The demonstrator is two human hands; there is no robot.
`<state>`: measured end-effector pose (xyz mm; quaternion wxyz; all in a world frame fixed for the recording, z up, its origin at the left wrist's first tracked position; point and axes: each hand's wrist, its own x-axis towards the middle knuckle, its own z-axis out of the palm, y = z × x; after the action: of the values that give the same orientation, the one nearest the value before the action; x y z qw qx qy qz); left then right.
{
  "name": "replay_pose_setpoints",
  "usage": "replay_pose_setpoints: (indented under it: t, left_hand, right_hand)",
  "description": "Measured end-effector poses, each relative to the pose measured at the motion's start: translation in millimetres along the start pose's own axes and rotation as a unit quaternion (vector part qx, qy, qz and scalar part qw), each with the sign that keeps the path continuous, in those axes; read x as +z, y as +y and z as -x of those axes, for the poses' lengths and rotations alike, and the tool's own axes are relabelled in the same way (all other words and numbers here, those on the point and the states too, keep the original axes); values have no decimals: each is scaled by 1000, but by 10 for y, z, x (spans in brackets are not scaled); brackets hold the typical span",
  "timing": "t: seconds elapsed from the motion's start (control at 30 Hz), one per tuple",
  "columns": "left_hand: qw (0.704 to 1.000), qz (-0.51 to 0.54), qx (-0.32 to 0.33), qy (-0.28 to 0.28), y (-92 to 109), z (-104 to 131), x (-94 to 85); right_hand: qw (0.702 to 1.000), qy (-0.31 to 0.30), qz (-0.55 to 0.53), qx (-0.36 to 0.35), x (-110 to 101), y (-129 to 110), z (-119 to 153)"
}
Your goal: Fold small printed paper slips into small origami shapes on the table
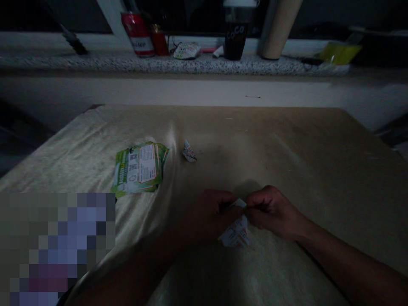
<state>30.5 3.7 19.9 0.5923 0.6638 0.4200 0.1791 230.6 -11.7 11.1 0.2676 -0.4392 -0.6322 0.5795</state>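
A piece of folded printed paper (236, 233), white with red and dark print, is held between my two hands above the cloth-covered table. My left hand (219, 212) pinches it from the left, thumb on top. At its upper right corner, my right hand (270, 212) has thumb and forefinger closed on the edge. Farther back stands a small folded paper shape (189, 152) with a pointed top, printed in a similar way. To its left lies a loose stack of green printed sheets (138, 168). Part of the held paper is hidden under my left fingers.
Beyond the table (302, 140) a speckled stone sill (204, 66) carries a red can (138, 36), an orange-red container (159, 40), a dark lidded cup (235, 36), a cardboard tube (280, 29) and a yellow packet (339, 53). A pixelated patch covers the lower left.
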Motion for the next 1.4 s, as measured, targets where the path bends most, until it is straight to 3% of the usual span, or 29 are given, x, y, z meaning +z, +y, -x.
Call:
replay_pose_setpoints:
  t: [0.2,0.37,0.6,1.2,1.4]
  left_hand:
    - [999,-19,6,-29,39,-6,5]
    - [999,30,1,-43,2,-15,9]
    - [995,97,-16,-12,-47,-24,-34]
    - [1000,1,14,-19,39,2,60]
    - [997,79,-13,1,-16,-12,39]
  right_hand:
    - [997,-27,48,-47,-26,-16,1]
    - [999,-43,-16,-27,-25,32,-1]
    - [997,-38,-59,-41,-21,19,6]
    - [991,12,100,-92,3,6,-14]
    - [998,2,-3,-57,-22,-20,5]
